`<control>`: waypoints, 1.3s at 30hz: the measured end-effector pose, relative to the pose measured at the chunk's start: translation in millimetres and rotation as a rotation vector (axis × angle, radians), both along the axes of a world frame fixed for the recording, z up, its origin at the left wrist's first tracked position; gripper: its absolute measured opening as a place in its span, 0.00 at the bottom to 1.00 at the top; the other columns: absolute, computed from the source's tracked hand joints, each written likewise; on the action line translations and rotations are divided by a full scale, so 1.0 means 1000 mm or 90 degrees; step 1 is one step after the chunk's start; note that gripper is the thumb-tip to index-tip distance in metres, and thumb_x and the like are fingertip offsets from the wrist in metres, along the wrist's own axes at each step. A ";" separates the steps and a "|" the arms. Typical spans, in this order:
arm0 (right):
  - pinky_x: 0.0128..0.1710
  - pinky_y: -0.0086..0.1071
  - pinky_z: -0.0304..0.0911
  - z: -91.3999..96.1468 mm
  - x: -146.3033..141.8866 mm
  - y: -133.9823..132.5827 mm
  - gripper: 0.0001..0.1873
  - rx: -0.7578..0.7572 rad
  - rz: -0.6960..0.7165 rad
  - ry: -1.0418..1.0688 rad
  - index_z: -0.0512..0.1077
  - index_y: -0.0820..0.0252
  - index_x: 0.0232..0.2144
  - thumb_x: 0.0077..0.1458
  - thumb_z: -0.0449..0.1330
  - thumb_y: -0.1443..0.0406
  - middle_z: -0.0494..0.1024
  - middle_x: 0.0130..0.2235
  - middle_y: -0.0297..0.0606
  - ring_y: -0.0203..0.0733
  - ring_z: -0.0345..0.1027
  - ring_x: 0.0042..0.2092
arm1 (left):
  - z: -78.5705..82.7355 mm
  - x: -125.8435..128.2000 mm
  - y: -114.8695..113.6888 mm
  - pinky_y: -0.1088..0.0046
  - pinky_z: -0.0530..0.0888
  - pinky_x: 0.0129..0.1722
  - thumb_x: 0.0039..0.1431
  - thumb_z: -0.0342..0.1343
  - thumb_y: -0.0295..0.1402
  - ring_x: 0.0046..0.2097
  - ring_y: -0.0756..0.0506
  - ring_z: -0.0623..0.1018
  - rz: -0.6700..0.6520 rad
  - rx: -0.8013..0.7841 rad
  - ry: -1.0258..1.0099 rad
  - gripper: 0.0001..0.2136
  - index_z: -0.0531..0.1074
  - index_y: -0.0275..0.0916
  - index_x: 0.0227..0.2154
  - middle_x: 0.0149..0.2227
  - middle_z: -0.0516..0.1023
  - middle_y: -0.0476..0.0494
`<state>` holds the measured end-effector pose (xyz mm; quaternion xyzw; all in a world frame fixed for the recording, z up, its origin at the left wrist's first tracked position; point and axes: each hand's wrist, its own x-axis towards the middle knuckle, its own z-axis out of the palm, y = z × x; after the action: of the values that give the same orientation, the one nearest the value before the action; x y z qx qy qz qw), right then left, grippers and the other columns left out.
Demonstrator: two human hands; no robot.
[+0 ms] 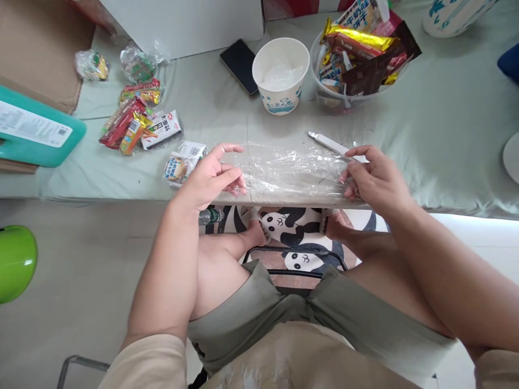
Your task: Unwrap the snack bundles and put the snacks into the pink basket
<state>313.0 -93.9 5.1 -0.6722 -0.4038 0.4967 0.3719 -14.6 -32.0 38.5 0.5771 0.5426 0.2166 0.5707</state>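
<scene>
Fingers (230,177) hold clear film (290,170) | paper cup (280,101): something translucent (283,73) | tub (330,99): wrapped snacks (363,51)

Clear plastic film (292,168) is spread over the cloth-covered table (450,119), where a paper cup (281,96), smartphone (237,64), snack-filled tub (333,101), wrapped snacks (126,123) and white cutter (330,143) are placed.

1. Right of the right hand (379,178), the table's (446,135) near edge offers open passage.
2. Plastic film (292,170) spans the way to the left hand (213,173).
3. Farther back, the paper cup (281,97) and snack tub (330,100) obstruct the middle.
4. Snack packets (127,125) crowd the left.
</scene>
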 end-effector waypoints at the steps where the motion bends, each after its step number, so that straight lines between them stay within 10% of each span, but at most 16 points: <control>1: 0.19 0.29 0.64 0.000 0.000 0.000 0.10 -0.001 0.005 -0.003 0.67 0.50 0.44 0.62 0.64 0.61 0.75 0.26 0.29 0.32 0.66 0.20 | 0.001 0.001 0.000 0.76 0.71 0.23 0.56 0.59 0.32 0.21 0.50 0.77 0.001 -0.023 0.014 0.24 0.66 0.45 0.56 0.24 0.77 0.55; 15: 0.34 0.42 0.75 0.003 0.007 -0.011 0.29 0.029 0.038 -0.119 0.67 0.49 0.57 0.54 0.69 0.55 0.81 0.30 0.34 0.46 0.79 0.32 | 0.006 0.011 0.000 0.80 0.63 0.19 0.61 0.53 0.21 0.18 0.54 0.70 0.030 -0.116 0.213 0.24 0.63 0.41 0.60 0.24 0.76 0.54; 23: 0.24 0.35 0.70 0.009 0.004 -0.007 0.20 0.021 -0.038 -0.241 0.71 0.52 0.54 0.58 0.62 0.62 0.83 0.33 0.34 0.34 0.67 0.20 | -0.004 0.011 0.004 0.78 0.59 0.17 0.63 0.55 0.26 0.17 0.54 0.65 -0.028 -0.070 0.243 0.21 0.64 0.44 0.58 0.23 0.72 0.55; 30: 0.20 0.32 0.67 -0.001 0.010 -0.013 0.24 0.131 0.010 -0.247 0.75 0.48 0.54 0.55 0.60 0.68 0.83 0.54 0.39 0.29 0.65 0.20 | -0.007 0.008 0.004 0.78 0.62 0.18 0.64 0.54 0.29 0.17 0.54 0.65 -0.057 -0.027 0.265 0.23 0.62 0.45 0.61 0.24 0.73 0.56; 35: 0.24 0.36 0.67 0.000 0.010 -0.011 0.20 0.119 0.037 -0.316 0.80 0.51 0.48 0.56 0.57 0.69 0.84 0.36 0.35 0.32 0.64 0.18 | -0.012 0.004 0.005 0.77 0.66 0.20 0.63 0.56 0.33 0.18 0.52 0.69 -0.072 -0.008 0.309 0.25 0.60 0.47 0.63 0.25 0.75 0.55; 39: 0.26 0.37 0.65 0.001 0.012 -0.013 0.15 0.157 0.045 -0.385 0.81 0.52 0.40 0.54 0.58 0.67 0.84 0.40 0.36 0.32 0.62 0.19 | -0.013 0.005 0.006 0.76 0.66 0.20 0.63 0.57 0.34 0.19 0.51 0.71 -0.087 -0.009 0.344 0.28 0.59 0.47 0.65 0.25 0.75 0.56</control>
<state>324.6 -106.5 6.4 -0.7246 -0.5761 0.2344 0.2968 -10.1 -26.1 25.3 0.6451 0.6363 0.0119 0.4229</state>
